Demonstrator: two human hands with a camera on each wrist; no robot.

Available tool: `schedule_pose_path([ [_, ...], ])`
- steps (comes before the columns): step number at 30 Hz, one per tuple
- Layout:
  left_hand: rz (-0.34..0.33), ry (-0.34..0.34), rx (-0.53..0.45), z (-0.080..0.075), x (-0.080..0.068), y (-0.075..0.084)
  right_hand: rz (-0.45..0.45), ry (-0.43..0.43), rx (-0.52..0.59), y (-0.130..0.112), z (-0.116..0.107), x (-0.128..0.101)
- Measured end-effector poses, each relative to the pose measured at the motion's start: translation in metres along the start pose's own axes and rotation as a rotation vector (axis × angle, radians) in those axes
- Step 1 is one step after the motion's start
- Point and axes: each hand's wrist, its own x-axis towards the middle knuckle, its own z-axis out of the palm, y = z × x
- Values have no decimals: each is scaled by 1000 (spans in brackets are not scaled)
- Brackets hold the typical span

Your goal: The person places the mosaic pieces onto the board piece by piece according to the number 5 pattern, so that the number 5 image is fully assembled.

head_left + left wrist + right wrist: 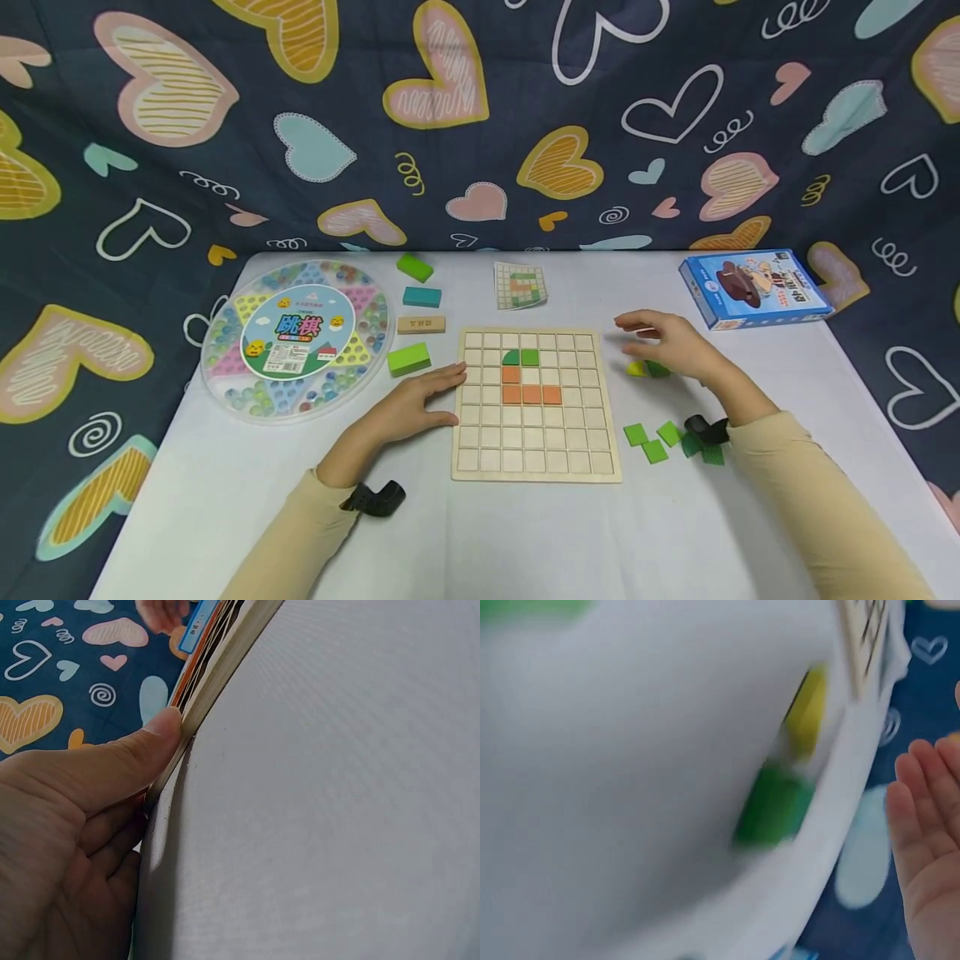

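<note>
the wooden grid board [536, 454] lies flat on the white table, its squares mostly bare. near its top middle sit a green quarter-round piece [512, 357] and a green square [530, 357] side by side, with orange squares [531, 394] below them: one, then a row of three. just right of the board lie a yellow piece [635, 368] and a green piece [659, 369], touching each other.

pale wooden grid board [536, 454] with orange square tiles [531, 394] and green pieces [522, 357] | white tablecloth [525, 533] | loose green square tiles [648, 442] | yellow piece [635, 368] | round pastel marble game tray [297, 340] | blue box [753, 287] | navy backdrop with pastel hearts [480, 117] | beige sleeves [817, 500]
</note>
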Motion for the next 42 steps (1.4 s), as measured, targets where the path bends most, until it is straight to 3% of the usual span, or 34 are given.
schedule_pose_path([
  [7, -5, -3, -8, 0, 0, -1, 126, -20, -33, 27, -15, -19],
  [16, -10, -2, -7, 2, -1, -2, 177, -15, -56, 45, -14, -16],
  [29, -2, -4, -5, 4, 0, -3, 213, -11, -96, 51, -12, -3],
  [36, -5, 3, -6, 2, 0, -2, 187, -42, -76, 56, -15, -3],
  [42, -3, 3, -5, 1, 1, -2, 177, -19, -107, 55, -14, -1],
])
